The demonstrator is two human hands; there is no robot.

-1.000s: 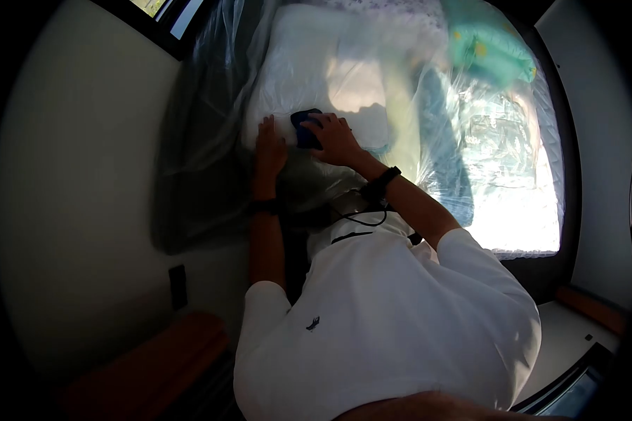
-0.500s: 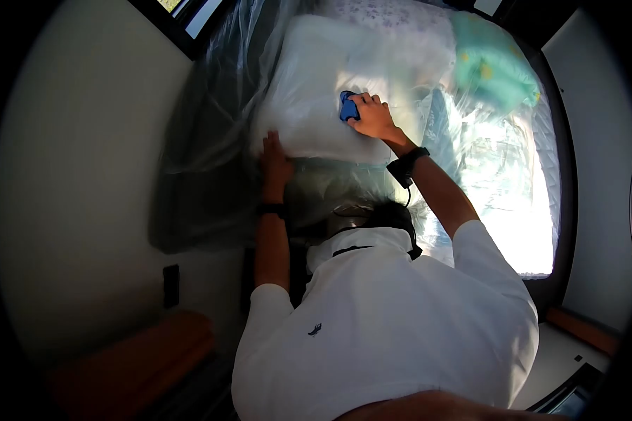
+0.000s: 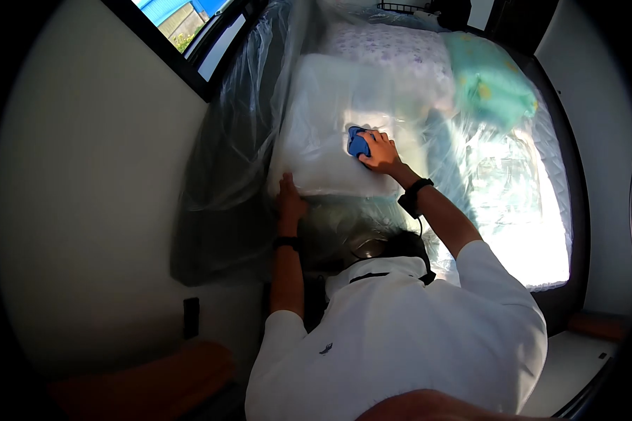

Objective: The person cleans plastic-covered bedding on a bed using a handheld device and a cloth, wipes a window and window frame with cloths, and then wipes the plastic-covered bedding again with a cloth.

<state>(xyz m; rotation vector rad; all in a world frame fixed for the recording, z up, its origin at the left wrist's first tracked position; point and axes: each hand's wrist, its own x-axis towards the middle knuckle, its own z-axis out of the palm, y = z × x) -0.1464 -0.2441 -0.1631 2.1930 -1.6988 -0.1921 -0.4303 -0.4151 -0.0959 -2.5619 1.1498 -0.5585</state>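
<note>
Small blue object (image 3: 358,143), on top of white, plastic-covered bundle (image 3: 319,133), roughly rectangular

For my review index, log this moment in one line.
right hand: gripping blue object on white bundle | left hand: open, at bundle's near left corner

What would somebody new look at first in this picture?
Probably the bright blue thing in the right hand, on top of the white bundle. Then the glaring sunlit bedding on the right, and beyond it the green bundle with yellow spots.
</note>
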